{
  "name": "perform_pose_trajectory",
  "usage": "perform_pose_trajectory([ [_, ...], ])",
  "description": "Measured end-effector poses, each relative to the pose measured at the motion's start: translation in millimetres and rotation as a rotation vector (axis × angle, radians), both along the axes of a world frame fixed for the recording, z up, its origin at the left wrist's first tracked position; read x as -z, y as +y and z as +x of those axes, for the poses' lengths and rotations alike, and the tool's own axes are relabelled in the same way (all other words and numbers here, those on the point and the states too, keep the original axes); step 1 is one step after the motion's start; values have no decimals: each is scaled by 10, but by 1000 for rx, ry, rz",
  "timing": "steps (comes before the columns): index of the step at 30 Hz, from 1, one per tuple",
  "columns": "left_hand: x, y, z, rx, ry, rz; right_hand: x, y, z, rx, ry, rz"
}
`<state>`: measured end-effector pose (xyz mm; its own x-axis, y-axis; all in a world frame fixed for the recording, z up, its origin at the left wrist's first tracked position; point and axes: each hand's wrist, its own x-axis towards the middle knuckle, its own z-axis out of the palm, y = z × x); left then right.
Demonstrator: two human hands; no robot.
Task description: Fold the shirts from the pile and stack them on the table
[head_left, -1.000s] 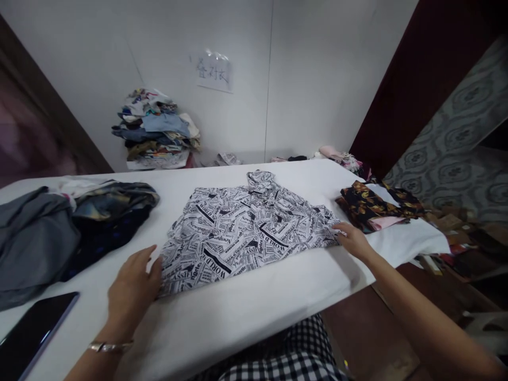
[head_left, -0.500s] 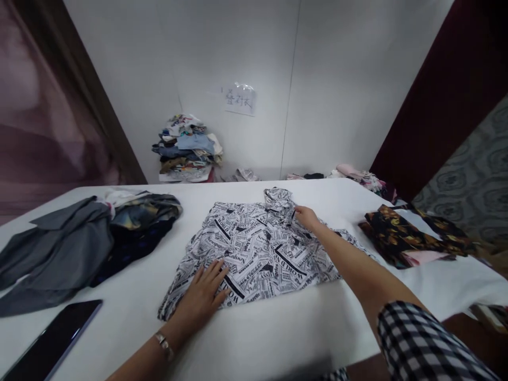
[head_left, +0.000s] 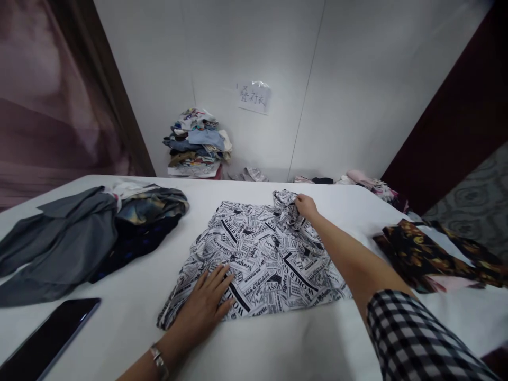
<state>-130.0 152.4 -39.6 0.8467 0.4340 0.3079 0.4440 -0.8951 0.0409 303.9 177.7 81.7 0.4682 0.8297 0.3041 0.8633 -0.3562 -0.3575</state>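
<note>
A white shirt with black newspaper print (head_left: 257, 254) lies partly folded on the white-covered table (head_left: 286, 349). My left hand (head_left: 206, 301) rests flat on its near left part, fingers spread. At the shirt's far side, near the collar, my right hand (head_left: 307, 206) pinches a bunched piece of the same cloth. The right forearm hides part of the shirt's right side.
To the left lie a grey garment (head_left: 79, 233) and other crumpled clothes (head_left: 153, 206). A phone (head_left: 51, 338) sits at the near left. Folded dark floral clothing (head_left: 424, 248) lies at right. A clothes pile (head_left: 198, 143) stands by the wall, under a paper sign (head_left: 254, 97).
My right hand has shifted slightly and drawn the pinched cloth with it; less of the shirt shows beyond my right arm. My left hand stays flat on the shirt. The view has turned a little.
</note>
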Motion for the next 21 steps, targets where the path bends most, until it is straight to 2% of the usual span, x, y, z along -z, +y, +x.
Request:
perform_pose_trajectory([
  [3, -88, -8, 35, -10, -79, -48, -383, -110, -39, -19, 28, 66],
  [6, -435, -155, 241, -14, -225, -195, -748, -302, -225, -129, 99, 188],
  [8, -752, -314, 499, 15, -335, -426, -940, -450, -448, -217, 183, 259],
  [11, -1167, -512, 973, 16, -545, -1012, -1103, -689, -866, -303, 368, 251],
  [12, -1262, -543, 1117, 5, -652, -1225, -1120, -776, -993, -374, 450, 201],
  [14, -1379, -546, 1333, 7, -881, -1594, -1098, -964, -1157, -602, 614, 72],
  [16, -1420, -496, 1430, -28, -1086, -1809, -997, -1167, -1140, -787, 736, 15],
  [17, -1422, -462, 1437, -85, -1161, -1851, -915, -1275, -1057, -792, 770, 36],
  [19, -1410, -396, 1400, -243, -1244, -1851, -684, -1505, -782, -611, 770, 121],
  [21, -1397, -346, 1339, -348, -1265, -1832, -385, -1746, -460, -342, 662, 112],
])
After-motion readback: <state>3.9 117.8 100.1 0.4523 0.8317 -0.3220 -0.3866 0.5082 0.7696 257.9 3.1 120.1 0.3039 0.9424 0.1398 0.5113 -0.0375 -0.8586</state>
